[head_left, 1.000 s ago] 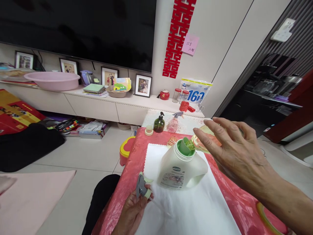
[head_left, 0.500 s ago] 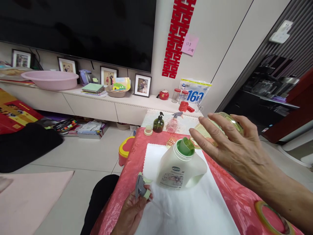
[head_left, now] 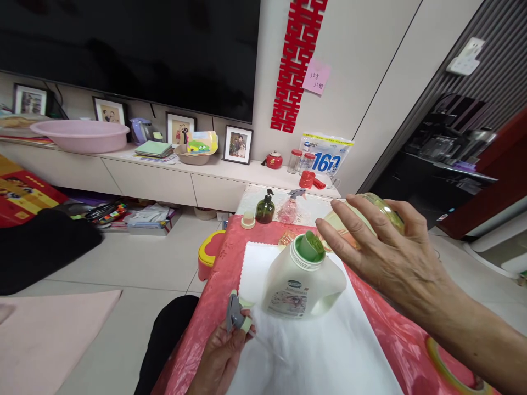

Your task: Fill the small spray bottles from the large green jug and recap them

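Observation:
My right hand [head_left: 385, 255] grips a clear yellowish bottle [head_left: 362, 219], tipped sideways with its mouth over the green spout [head_left: 309, 245] of a white detergent jug [head_left: 302, 282]. The jug stands on a white cloth [head_left: 313, 351] on the red table [head_left: 214, 307]. My left hand [head_left: 220, 359] rests at the table's near edge and holds a grey and green spray trigger head [head_left: 236, 316].
At the table's far end stand a dark green pump bottle [head_left: 265, 207], a pink spray bottle [head_left: 290, 207] and a small cap [head_left: 247, 220]. A long low cabinet [head_left: 164, 178] with photo frames and a pink basin [head_left: 80, 135] runs under the television. A small stool [head_left: 208, 255] sits left of the table.
My right hand has tipped the yellowish bottle up a little and shifted it slightly left over the jug's spout. My left hand has stayed where it was.

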Demonstrator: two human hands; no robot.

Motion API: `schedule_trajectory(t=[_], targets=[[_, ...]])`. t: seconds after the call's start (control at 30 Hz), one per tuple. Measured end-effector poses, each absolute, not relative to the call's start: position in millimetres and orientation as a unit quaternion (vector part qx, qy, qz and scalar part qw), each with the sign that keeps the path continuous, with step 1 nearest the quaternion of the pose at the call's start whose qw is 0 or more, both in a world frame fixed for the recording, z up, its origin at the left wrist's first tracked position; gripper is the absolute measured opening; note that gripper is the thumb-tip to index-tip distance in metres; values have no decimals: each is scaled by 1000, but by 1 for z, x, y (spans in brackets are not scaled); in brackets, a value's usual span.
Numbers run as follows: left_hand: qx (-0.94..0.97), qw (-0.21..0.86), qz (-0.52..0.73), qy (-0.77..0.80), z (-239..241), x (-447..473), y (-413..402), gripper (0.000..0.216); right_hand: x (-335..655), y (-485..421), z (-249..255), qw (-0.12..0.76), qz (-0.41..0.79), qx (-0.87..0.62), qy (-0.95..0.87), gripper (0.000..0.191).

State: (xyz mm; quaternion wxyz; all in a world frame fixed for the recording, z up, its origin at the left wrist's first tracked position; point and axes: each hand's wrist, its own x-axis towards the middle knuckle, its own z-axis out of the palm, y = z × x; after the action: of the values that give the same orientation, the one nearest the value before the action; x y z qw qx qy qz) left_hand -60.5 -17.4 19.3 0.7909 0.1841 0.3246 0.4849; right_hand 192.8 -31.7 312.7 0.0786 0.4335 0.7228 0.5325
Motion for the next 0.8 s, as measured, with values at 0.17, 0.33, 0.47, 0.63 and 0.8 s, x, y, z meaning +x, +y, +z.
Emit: schedule_trajectory(t=[0.17, 0.33, 0.47, 0.63, 0.8], targets=[[136, 794, 489, 334, 31, -57, -14, 40, 206, -37, 304, 20, 454, 520, 723, 43], [109, 799, 490, 331, 57, -56, -14, 37, 234, -67, 294, -100, 280, 598, 745, 56], [94, 789, 517, 318, 72, -61, -11, 32, 246, -112, 264, -158, 136, 654, 727, 69], [116, 767, 544, 321, 80, -70, -6, 28, 229, -150, 194, -171, 24, 646, 744, 57], [138, 750, 548, 345, 88, -72, -7, 24, 203, -155, 138, -155, 12, 658, 737, 54]])
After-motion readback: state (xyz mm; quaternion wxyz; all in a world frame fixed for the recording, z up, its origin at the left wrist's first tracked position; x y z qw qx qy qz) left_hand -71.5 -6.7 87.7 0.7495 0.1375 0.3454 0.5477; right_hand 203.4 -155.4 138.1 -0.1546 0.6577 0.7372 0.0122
